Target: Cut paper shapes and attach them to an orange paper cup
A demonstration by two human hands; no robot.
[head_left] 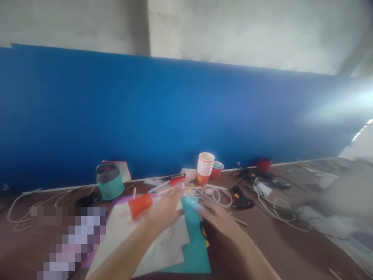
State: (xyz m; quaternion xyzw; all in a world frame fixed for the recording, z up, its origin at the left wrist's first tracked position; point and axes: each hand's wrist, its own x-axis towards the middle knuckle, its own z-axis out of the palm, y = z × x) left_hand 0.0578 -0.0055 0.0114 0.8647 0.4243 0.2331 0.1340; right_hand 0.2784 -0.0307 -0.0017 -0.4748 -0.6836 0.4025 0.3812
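Note:
My left hand (168, 207) reaches over white paper (163, 249) with its fingers stretched forward and apart from the thumb. My right hand (215, 214) is beside a light blue crumpled-looking thing (190, 203); blur hides whether its fingers grip it. A teal sheet (195, 249) lies partly under the white paper. Left of my left hand, an orange-red paper cup (140, 206) lies tilted on the paper. Black-handled scissors (204, 230) are close below my right hand.
Stacked paper cups (205, 167) stand at the back, next to another cup (217, 170). A teal and grey container (110, 182) is at the back left. Right of my hands lie a black glue gun (242, 199) and tangled cables (279, 208). A blue panel (175, 116) rises behind the table.

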